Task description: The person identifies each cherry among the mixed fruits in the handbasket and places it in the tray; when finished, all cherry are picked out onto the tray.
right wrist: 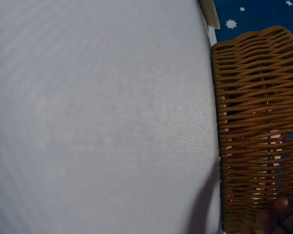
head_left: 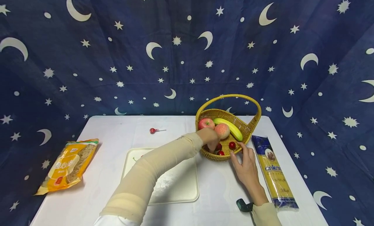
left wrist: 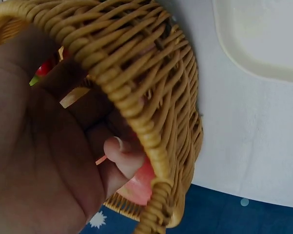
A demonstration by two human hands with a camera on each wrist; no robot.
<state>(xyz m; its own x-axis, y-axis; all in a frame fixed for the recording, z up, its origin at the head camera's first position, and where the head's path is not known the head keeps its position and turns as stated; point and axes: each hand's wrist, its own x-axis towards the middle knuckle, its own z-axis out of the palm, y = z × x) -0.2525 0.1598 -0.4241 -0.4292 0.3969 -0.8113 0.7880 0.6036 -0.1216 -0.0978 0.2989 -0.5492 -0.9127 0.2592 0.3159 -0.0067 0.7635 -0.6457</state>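
A wicker basket [head_left: 252, 124] with an arched handle stands at the back right. It holds a red apple [head_left: 206, 123], a peach [head_left: 222, 131], a banana [head_left: 233, 128] and several cherries [head_left: 232, 145]. My left hand [head_left: 209, 138] reaches over the basket's left rim, fingers down beside the cherries; in the left wrist view the palm and bent fingers [left wrist: 124, 158] show inside the wall, close to the apple. I cannot tell whether the fingertips hold a cherry. My right hand [head_left: 246, 166] grips the basket's front right rim, its fingertips [right wrist: 283, 209] against the weave in the right wrist view.
Under my left forearm lies a cream tray [head_left: 187, 195], with a bit of red and a green stem peeking out. Behind it lies a red lollipop [head_left: 152, 130]. An orange snack bag [head_left: 70, 166] is at left, a noodle packet [head_left: 274, 172] right of my right hand.
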